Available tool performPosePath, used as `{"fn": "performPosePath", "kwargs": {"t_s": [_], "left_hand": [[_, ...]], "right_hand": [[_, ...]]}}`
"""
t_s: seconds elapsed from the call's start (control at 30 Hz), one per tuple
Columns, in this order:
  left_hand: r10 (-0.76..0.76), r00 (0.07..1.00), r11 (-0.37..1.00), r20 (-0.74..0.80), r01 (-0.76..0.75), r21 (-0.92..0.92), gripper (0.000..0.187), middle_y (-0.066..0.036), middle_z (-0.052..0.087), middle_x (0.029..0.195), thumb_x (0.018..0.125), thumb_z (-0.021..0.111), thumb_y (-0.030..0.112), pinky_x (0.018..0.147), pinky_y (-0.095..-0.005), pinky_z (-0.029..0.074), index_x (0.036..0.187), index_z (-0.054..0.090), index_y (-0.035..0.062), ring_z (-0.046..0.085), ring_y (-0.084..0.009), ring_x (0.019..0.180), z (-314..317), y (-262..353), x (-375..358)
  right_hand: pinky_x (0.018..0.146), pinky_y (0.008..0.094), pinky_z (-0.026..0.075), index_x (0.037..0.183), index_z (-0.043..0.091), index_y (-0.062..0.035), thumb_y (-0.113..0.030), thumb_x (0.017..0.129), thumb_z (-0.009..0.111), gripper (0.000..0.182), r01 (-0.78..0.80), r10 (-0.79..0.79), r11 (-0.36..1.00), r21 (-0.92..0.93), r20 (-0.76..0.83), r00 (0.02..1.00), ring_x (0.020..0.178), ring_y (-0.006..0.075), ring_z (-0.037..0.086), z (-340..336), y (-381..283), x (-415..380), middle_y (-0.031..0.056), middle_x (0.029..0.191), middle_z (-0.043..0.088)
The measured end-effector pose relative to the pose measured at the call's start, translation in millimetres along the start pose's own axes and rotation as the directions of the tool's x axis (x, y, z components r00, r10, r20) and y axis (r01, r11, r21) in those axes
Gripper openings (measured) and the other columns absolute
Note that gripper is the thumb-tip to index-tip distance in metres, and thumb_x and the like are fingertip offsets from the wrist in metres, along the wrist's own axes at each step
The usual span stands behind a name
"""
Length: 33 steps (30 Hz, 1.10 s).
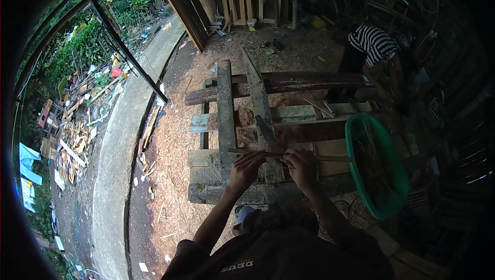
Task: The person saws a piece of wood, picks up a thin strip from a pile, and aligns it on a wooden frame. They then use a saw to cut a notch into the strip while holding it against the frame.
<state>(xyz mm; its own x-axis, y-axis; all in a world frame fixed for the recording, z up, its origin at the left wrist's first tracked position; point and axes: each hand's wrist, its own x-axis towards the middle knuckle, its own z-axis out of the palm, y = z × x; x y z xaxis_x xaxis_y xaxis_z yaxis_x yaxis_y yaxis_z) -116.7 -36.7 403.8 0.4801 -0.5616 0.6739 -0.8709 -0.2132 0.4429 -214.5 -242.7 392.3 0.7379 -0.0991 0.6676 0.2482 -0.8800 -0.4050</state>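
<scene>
Frame centre: left hand [245, 169] and right hand [300, 167] both closed on 1 thin bamboo strip [258, 152] above plank bench [225, 110]; green basket [399, 177] right.

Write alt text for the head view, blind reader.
Both hands, the left hand and right hand, hold a thin wooden strip across a rough plank workbench. A green basket sits to the right; a person in a striped shirt bends beyond.
</scene>
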Motion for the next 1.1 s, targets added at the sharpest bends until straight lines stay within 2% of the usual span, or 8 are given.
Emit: {"fn": "performPosePath", "kwargs": {"t_s": [0.23,0.3,0.5,0.63,0.77,0.8,0.9,1.1], "left_hand": [[0.008,1.000,0.999,-0.028,-0.010,-0.046,0.020,-0.012,0.079,0.110,0.081,0.072,-0.006,0.090,-0.0410,0.062,0.099,0.076,0.0019,0.075,-0.0277,0.110,-11.9,0.3,-17.1],[0.124,0.991,0.988,-0.041,-0.127,-0.090,0.026,-0.012,0.079,0.108,0.077,0.072,-0.007,0.090,-0.0409,0.062,0.101,0.077,0.0023,0.075,-0.0285,0.110,-23.2,9.3,-25.2],[-0.154,0.988,0.981,0.027,0.150,0.120,0.020,-0.010,0.078,0.101,0.081,0.075,0.000,0.086,-0.0428,0.061,0.101,0.078,0.0040,0.075,-0.0317,0.099,-24.2,-20.2,-50.4],[-0.159,0.985,0.957,0.072,0.136,0.256,0.020,-0.007,0.077,0.101,0.082,0.075,0.001,0.090,-0.0404,0.056,0.100,0.079,0.0081,0.072,-0.0278,0.096,-38.4,-29.7,-71.2],[-0.338,0.928,0.870,0.160,0.243,0.428,0.020,-0.004,0.075,0.115,0.083,0.077,0.008,0.111,-0.0494,0.042,0.101,0.081,0.0141,0.064,-0.0263,0.117,-58.2,-63.6,-126.3],[-0.394,0.895,0.823,0.210,0.242,0.514,0.030,-0.006,0.069,0.133,0.084,0.079,0.012,0.119,-0.0545,0.033,0.113,0.079,0.0176,0.055,-0.0278,0.134,-66.4,-58.3,-128.9],[-0.434,0.877,0.839,0.207,0.310,0.447,0.042,-0.009,0.060,0.147,0.088,0.076,0.015,0.125,-0.0563,0.024,0.130,0.073,0.0188,0.048,-0.0281,0.144,-72.1,-40.6,-131.0],[-0.236,0.972,0.903,0.007,0.217,0.371,0.042,-0.008,0.060,0.149,0.090,0.079,0.018,0.124,-0.0536,0.025,0.131,0.070,0.0153,0.052,-0.0274,0.142,-38.7,5.9,-62.6]], "right_hand": [[0.077,0.0422,0.050,0.090,0.069,-0.0085,-0.002,0.081,0.080,0.015,-0.086,0.086,0.996,-0.002,0.021,0.996,0.090,0.0258,0.068,5.3,5.5,-6.8,0.0026,0.098,0.071],[0.080,0.0416,0.051,0.092,0.069,-0.0085,-0.006,0.083,0.081,0.015,-0.304,0.299,0.950,-0.066,-0.082,0.951,0.091,0.0258,0.068,0.3,39.9,-12.2,0.0029,0.098,0.071],[0.085,0.0432,0.052,0.094,0.069,-0.0075,-0.009,0.087,0.080,0.013,-0.067,0.069,0.981,-0.181,0.004,0.998,0.095,0.0271,0.067,-21.7,30.9,-5.2,0.0037,0.104,0.070],[0.086,0.0426,0.050,0.092,0.070,-0.0080,-0.010,0.087,0.082,0.013,-0.119,0.115,0.987,-0.104,-0.039,0.993,0.096,0.0257,0.067,-16.1,26.2,-6.5,0.0026,0.105,0.069],[0.089,0.0442,0.050,0.097,0.072,-0.0068,-0.008,0.089,0.079,0.011,-0.097,0.096,0.995,-0.015,-0.025,0.995,0.100,0.0285,0.066,-21.3,20.2,-3.3,0.0056,0.109,0.069],[0.089,0.0452,0.050,0.100,0.073,-0.0063,-0.007,0.090,0.078,0.011,-0.101,0.101,0.994,0.029,-0.005,0.995,0.100,0.0307,0.066,-22.4,18.1,-2.4,0.0071,0.111,0.069],[0.090,0.0436,0.050,0.102,0.073,-0.0063,-0.008,0.091,0.077,0.013,-0.104,0.101,0.992,0.075,0.039,0.994,0.102,0.0310,0.065,-19.1,8.8,-0.3,0.0075,0.112,0.070],[0.085,0.0444,0.053,0.104,0.073,-0.0059,-0.008,0.091,0.077,0.014,-0.092,0.063,0.971,0.219,0.137,0.989,0.097,0.0319,0.068,3.3,-7.6,4.2,0.0096,0.102,0.072]]}}
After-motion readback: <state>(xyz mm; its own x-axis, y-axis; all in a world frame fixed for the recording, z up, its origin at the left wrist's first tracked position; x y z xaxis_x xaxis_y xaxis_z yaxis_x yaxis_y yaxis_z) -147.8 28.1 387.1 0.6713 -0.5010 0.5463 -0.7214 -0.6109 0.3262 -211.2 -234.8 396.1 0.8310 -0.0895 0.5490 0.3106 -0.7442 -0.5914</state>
